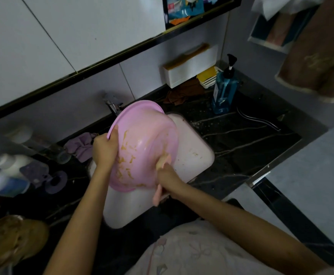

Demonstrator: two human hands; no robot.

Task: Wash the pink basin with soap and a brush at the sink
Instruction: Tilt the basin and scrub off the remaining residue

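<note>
The left hand (104, 149) is gripping the rim of the pink basin (148, 135), fingers curled over its edge, and is holding it tilted on its side above the white sink (194, 155). The right hand (169, 176) is clasping a pink brush (157, 195) and pressing its head against the basin's yellow-smeared wall (the bristles are blurred). A blue soap bottle (224, 92) is standing on the dark counter (241, 139) behind the sink, well apart from the basin.
</note>
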